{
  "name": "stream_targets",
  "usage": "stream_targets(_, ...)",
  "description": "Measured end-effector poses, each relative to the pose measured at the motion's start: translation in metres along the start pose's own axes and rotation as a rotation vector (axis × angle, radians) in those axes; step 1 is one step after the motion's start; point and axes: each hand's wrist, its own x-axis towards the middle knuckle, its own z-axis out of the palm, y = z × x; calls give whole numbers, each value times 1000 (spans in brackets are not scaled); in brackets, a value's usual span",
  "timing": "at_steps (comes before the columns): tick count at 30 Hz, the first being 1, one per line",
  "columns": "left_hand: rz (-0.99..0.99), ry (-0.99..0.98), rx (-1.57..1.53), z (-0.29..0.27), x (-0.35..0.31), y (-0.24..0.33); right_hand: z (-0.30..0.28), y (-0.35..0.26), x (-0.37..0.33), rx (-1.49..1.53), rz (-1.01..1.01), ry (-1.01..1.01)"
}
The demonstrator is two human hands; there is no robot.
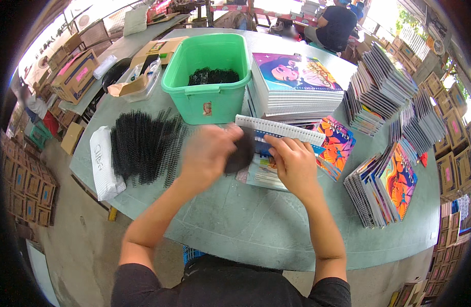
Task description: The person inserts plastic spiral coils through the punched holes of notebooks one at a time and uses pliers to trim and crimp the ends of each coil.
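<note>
While the left hand (pixel 207 151) blurs with motion, its fingers are curled around a black spiral coil (pixel 240 151) at the punched edge of a notebook (pixel 276 153) lying on the grey tabletop (pixel 235 220). Beside it, the right hand (pixel 294 163) presses flat on the notebook's cover, fingers together. Left of the hands lies a pile of black coils (pixel 143 146), behind them stands a green tub (pixel 210 77), and to the right finished notebooks (pixel 384 184) lean in stacks.
</note>
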Motion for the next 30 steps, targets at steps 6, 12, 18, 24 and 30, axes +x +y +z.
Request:
stream_targets(6,132,121,173,-6,13,13,-48,52,-16,558,433,-330)
stream_targets(12,106,24,58,16,16,14,-9,61,-46,1174,581,96)
stream_targets(18,101,-361,-8,30,21,9,5,56,-51,1200,668,246)
stream_targets(24,58,138,89,43,24,25,7,53,-48,1247,659,290)
stream_targets(30,102,472,54,26,48,33,9,59,-53,1251,648,272)
